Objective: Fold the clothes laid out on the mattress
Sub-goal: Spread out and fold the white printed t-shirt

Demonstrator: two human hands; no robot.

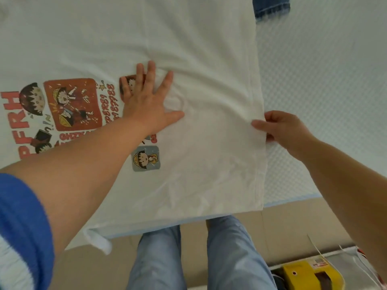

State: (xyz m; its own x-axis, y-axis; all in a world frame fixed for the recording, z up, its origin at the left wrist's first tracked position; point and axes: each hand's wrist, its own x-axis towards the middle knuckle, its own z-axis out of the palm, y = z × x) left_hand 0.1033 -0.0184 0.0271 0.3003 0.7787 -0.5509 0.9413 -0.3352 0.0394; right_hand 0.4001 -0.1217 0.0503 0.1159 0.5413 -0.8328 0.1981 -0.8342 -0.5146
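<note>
A white T-shirt (199, 49) with red and orange cartoon prints on its left part lies spread flat on the mattress (324, 80). My left hand (146, 97) presses flat on the shirt beside the prints, fingers spread. My right hand (282, 130) pinches the shirt's right hem edge between thumb and curled fingers, lifting it slightly off the mattress. The cloth wrinkles between the two hands. One sleeve of the shirt hangs over the mattress's near edge at the lower left.
A piece of blue denim clothing (271, 6) lies at the top beyond the shirt. My legs in light blue trousers (230, 258) stand against the near mattress edge. A yellow object (310, 275) with cords sits on the floor at the lower right.
</note>
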